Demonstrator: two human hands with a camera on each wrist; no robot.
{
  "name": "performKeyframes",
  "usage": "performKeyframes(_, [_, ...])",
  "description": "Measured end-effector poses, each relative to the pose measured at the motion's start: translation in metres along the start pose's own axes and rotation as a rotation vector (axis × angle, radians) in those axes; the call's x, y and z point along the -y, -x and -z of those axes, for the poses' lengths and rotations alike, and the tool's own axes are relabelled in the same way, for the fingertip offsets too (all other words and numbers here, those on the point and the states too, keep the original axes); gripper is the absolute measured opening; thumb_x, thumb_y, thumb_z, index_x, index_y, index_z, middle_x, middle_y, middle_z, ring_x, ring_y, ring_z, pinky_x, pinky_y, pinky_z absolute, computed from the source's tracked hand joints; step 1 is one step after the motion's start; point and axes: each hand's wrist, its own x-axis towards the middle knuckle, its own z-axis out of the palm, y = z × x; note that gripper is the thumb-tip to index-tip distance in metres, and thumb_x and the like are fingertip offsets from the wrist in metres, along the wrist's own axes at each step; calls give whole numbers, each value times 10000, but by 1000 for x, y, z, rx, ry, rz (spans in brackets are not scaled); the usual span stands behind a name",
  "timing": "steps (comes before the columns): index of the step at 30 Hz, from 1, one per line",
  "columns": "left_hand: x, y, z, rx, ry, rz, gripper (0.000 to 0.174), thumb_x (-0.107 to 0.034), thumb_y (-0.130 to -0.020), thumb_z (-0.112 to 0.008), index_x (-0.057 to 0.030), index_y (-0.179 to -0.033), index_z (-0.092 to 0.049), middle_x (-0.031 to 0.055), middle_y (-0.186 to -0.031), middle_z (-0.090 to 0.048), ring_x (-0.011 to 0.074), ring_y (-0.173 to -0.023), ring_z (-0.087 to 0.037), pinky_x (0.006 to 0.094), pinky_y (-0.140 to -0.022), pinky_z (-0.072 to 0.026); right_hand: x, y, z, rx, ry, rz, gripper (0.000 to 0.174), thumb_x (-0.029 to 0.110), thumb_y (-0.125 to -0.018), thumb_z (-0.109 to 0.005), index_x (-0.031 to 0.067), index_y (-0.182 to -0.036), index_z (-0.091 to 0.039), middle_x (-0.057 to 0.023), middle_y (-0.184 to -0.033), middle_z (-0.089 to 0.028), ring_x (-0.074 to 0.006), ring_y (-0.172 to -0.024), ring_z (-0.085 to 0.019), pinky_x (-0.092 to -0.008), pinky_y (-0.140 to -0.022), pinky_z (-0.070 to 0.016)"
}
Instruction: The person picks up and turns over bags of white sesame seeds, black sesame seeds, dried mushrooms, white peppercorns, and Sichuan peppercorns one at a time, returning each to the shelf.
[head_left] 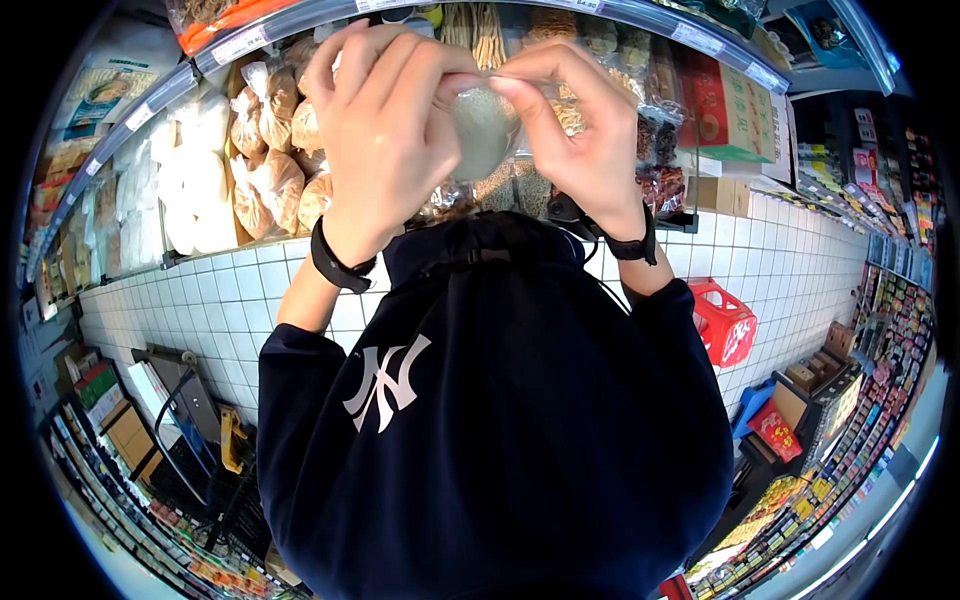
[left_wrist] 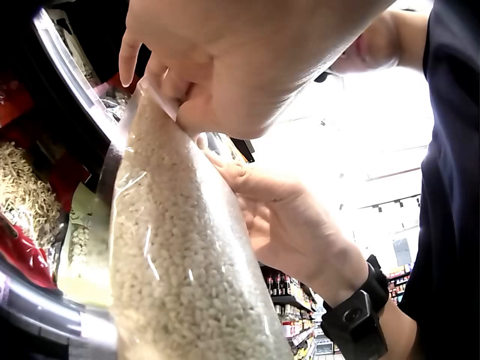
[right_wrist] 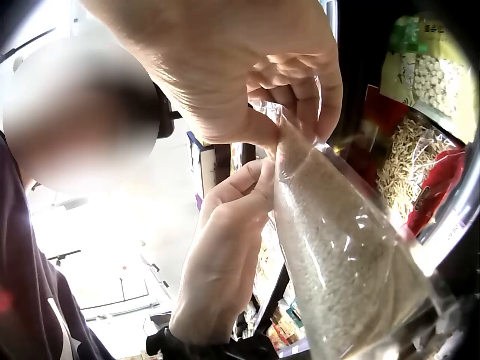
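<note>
- Pinching the top of a clear plastic bag [head_left: 482,135], the left hand [head_left: 375,125] and right hand [head_left: 590,130] both grip with thumb and fingers, their tips nearly meeting in the head view.
- The bag sits between the two hands, its body below the pinched film; both wrist views show fingers at its narrow upper end.
- That narrow end points up and the bag widens downward, its long axis steep. In the right wrist view it slants toward the lower right. The bottom runs out of both wrist views, so whether it rests on anything cannot be told there.
- Inside are small, pale grains [left_wrist: 180,247], short and rounded, packed closely against the film. The plastic is thin and glossy, with bright streaks and creases near the grip; the filled body tapers like a cone.
- Each wrist wears a black band, the left band [head_left: 335,262] and the right band [head_left: 635,240].
- Around the hands in the head view are knotted clear bags of brown goods [head_left: 275,190] and bundled pale sticks [head_left: 487,35]. White square floor tiles [head_left: 720,240] show beside the dark sweatshirt [head_left: 500,400].
</note>
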Motion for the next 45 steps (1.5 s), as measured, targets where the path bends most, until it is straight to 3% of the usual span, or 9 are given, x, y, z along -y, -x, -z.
performKeyframes(5, [1,-11,10,28,43,52,69,-110,-732,-705,-84,-766,-651,8,-765,-620,188,-809,-567,394,-959,-344,1,-4,9,-48,-4,-54,66,58,-790,-668,10,-835,-666,-54,-758,-637,-141,-689,-603,-246,-635,-461])
performKeyframes(8, [12,-8,14,66,286,182,121,-166,-749,-725,-61,-780,-671,24,-805,-654,181,-868,-582,408,-990,-343,0,-2,20,9,-81,-141,92,49,-824,-663,-16,-887,-644,-37,-847,-647,-82,-789,-593,-212,-727,-463])
performKeyframes(14, [16,-5,16,44,333,256,99,-141,-755,-714,-56,-779,-670,31,-804,-661,176,-863,-587,386,-986,-360,3,1,25,-82,-164,-309,90,53,-832,-659,-23,-875,-637,-28,-833,-635,-65,-770,-574,-197,-709,-451])
performKeyframes(20, [19,-1,4,-37,255,171,53,-95,-774,-676,-48,-760,-653,25,-773,-658,175,-816,-598,397,-971,-383,-7,2,20,-30,-111,-166,73,43,-844,-638,-26,-866,-633,-40,-842,-629,-72,-783,-572,-202,-709,-447])
performKeyframes(23, [17,0,4,-39,219,160,51,-80,-777,-661,-43,-751,-637,28,-762,-652,179,-804,-597,401,-976,-378,-15,2,17,-68,-162,-187,68,85,-794,-685,29,-832,-683,-24,-745,-651,-83,-718,-605,-216,-660,-456])
performKeyframes(27, [20,1,5,-15,187,129,43,-69,-774,-654,-45,-750,-628,26,-751,-646,182,-784,-595,397,-975,-372,-10,1,15,-39,-205,-225,74,75,-788,-687,24,-842,-681,-30,-758,-649,-95,-737,-607,-225,-679,-460])
performKeyframes(29, [15,0,5,-42,186,112,94,10,-718,-647,-82,-723,-632,-6,-716,-625,189,-732,-577,370,-965,-353,-9,-1,12,1,-183,-167,89,67,-777,-693,22,-854,-685,-38,-785,-653,-112,-761,-613,-233,-700,-467])
performKeyframes(39, [12,4,6,9,184,112,64,-34,-730,-671,-89,-722,-640,-13,-715,-627,176,-735,-578,379,-970,-348,-13,-1,13,82,-63,-78,79,-4,-763,-685,7,-841,-692,-65,-823,-657,-141,-811,-614,-252,-729,-469])
performKeyframes(45, [16,9,-4,20,205,125,40,-59,-745,-674,-82,-738,-642,-2,-688,-622,190,-705,-580,397,-977,-347,-25,6,5,14,93,-23,58,25,-762,-690,8,-817,-689,-57,-786,-655,-126,-757,-605,-263,-699,-462])
